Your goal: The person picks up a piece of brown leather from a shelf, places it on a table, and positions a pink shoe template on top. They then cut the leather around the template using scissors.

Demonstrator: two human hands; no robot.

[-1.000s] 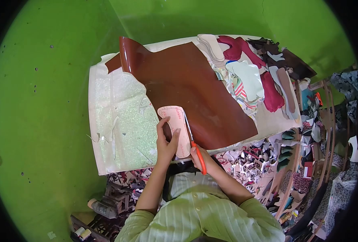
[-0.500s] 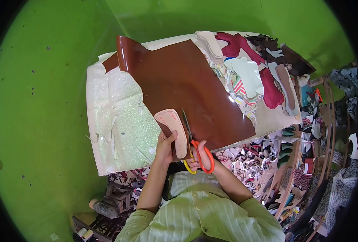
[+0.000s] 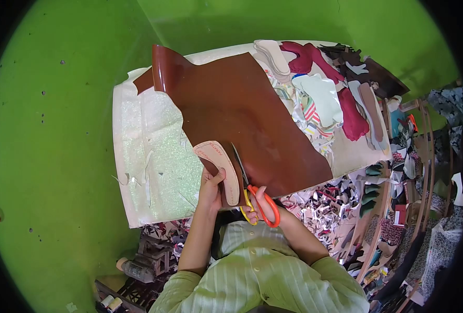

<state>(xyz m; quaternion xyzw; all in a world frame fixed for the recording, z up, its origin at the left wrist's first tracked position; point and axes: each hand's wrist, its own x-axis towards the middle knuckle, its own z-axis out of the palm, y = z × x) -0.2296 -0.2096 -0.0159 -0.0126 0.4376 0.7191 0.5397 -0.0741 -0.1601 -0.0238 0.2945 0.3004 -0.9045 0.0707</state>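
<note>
A large glossy brown leather-like sheet [image 3: 236, 99] lies over the table, its far left corner curled up. On its near edge sits a pale, curved shoe pattern piece [image 3: 225, 169] with red markings. My left hand [image 3: 211, 188] pinches the pattern and the sheet together, thumb on top. In my right hand [image 3: 258, 204] are scissors [image 3: 271, 213] with one orange and one yellow handle loop. Their blades point away from me and lie along the pattern's right side, against the brown sheet; part of the lower blade is hidden beneath it.
Maroon cut pieces [image 3: 352, 117], a pale mint piece [image 3: 322, 101] and a stack of cream soles [image 3: 273, 57] lie at the table's right. Many scraps [image 3: 309, 208] cover the floor below. Wooden racks [image 3: 424, 172] with materials stand at right; a green wall [image 3: 59, 120] rises at left.
The pattern and the near edge of the sheet have shifted slightly left with my left hand, tilting a little. The scissors have moved slightly down and right.
</note>
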